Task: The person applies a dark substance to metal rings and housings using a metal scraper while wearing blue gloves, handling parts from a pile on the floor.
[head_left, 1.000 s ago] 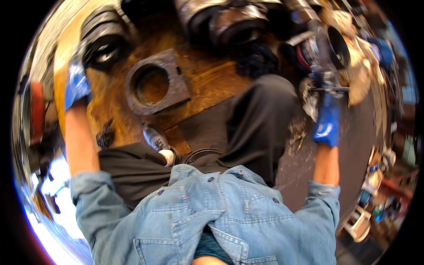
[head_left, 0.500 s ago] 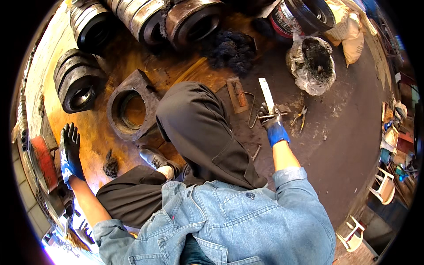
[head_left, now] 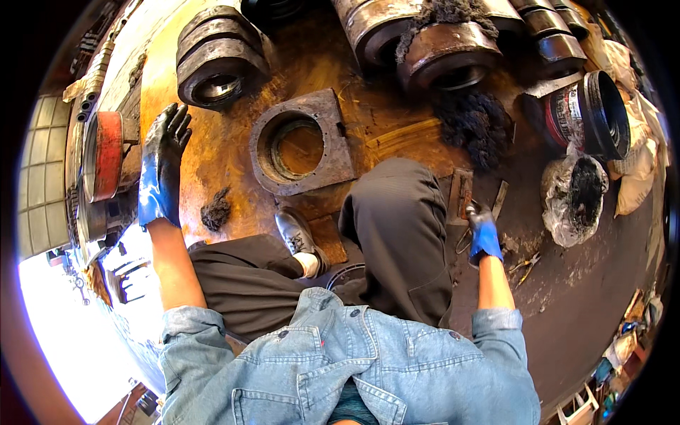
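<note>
My left hand, in a dark-coated blue glove, is raised at the left with its fingers stretched and nothing in it. Nearest to it are a stack of dark metal rings and a red-rimmed round part. My right hand, gloved alike, reaches down beside my knee with fingers partly curled and slightly apart. It is close to a flat trowel with an orange handle; contact is unclear. A flat metal strip tool lies just right of its fingers. A square metal housing with a round bore lies between my hands.
Heavy metal rings stand along the far side. A dark fibre clump, a bucket and a plastic-lined container of black matter are at the right. Pliers lie nearer. A small fibre wad sits by my foot.
My right hand has let go of the strip tool and moved left toward the trowel. My left hand remains raised and spread. The whole view has swung toward the left.
</note>
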The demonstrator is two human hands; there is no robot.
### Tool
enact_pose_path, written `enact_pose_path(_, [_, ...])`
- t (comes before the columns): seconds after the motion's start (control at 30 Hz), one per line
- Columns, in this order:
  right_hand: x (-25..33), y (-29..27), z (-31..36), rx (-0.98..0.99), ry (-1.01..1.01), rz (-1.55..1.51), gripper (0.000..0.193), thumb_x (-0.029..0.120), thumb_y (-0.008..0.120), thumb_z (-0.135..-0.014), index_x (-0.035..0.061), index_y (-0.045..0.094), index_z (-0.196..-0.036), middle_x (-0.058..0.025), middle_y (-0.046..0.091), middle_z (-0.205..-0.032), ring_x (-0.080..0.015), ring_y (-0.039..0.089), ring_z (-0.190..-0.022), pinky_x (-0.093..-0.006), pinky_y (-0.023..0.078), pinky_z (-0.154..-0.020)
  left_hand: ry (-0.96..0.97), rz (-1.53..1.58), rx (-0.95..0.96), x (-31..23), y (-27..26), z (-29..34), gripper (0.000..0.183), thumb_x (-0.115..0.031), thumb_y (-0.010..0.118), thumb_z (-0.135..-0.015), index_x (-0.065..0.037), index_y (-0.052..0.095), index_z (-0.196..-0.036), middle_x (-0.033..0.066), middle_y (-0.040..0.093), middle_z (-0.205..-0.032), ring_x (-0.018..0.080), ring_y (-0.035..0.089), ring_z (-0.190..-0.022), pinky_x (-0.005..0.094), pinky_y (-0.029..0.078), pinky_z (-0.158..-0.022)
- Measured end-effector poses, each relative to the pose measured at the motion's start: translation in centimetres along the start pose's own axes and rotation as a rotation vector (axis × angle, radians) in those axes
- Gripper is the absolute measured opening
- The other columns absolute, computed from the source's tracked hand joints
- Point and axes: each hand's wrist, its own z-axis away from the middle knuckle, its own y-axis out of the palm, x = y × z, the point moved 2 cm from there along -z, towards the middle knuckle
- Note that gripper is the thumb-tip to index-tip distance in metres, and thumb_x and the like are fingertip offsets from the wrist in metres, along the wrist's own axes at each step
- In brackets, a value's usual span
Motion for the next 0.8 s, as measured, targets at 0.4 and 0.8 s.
enact_pose_path(0.4, [-0.4,0.0,-1.1,-0.144,0.097,0.214,0.057,0.057,0.058,-0.091,0.0047,0.067,-0.111,-0.0251,0.070,-0.099,-0.0424,0.067,-0.095,-0.0499,0.053,-0.079,0.012,-0.084,0.040,1.9,-1.3,-1.5,0.053,-0.033,0.044,-0.107,0.001,0.041,-0.147,0.0155,0.049,-0.148,0.0274,0.051,-0.133,0.0396,0.037,-0.113])
enact_pose_path(0.8, [-11.8,-4.1,5.5,-0.119,0.331,0.080,0.060,0.053,0.056,-0.097,-0.0043,0.068,-0.085,-0.0201,0.065,-0.069,-0.0262,0.065,-0.060,-0.0443,0.047,-0.055,-0.102,-0.114,0.175,6.4,-7.8,-6.1,0.049,-0.039,0.038,-0.106,-0.022,0.039,-0.152,0.0018,0.043,-0.156,0.0170,0.044,-0.138,0.0321,0.033,-0.110])
